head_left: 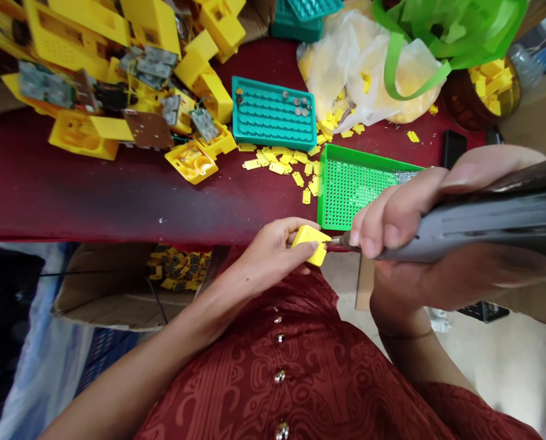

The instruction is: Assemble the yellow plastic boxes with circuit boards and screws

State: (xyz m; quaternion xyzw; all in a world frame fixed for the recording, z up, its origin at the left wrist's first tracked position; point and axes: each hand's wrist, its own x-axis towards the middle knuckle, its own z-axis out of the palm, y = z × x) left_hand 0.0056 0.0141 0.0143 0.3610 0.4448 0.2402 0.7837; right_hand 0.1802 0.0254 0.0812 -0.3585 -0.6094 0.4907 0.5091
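Note:
In my left hand (pixel 279 247) a small yellow plastic housing (pixel 310 239) is pinched between thumb and fingers, in front of the table's near edge. My right hand (pixel 405 220) wraps around a dark grey electric screwdriver (pixel 479 223), which lies almost level and points left. Its bit meets the right side of the yellow housing, close to my left thumb; a screw there is too small to make out. Just beyond both hands sits a green perforated tray (pixel 355 183), with small silvery screws (pixel 406 176) at its right end, partly hidden by my right hand.
Small yellow plates (pixel 279 160) lie scattered beside a teal tray (pixel 273 116) holding several round metal pieces. Yellow shells with circuit boards (pixel 148 67) pile up at the left. Behind stand a white plastic bag (pixel 346 55) and a green bag (pixel 474 36). Below left, a cardboard box (pixel 98 287) holds yellow-black parts.

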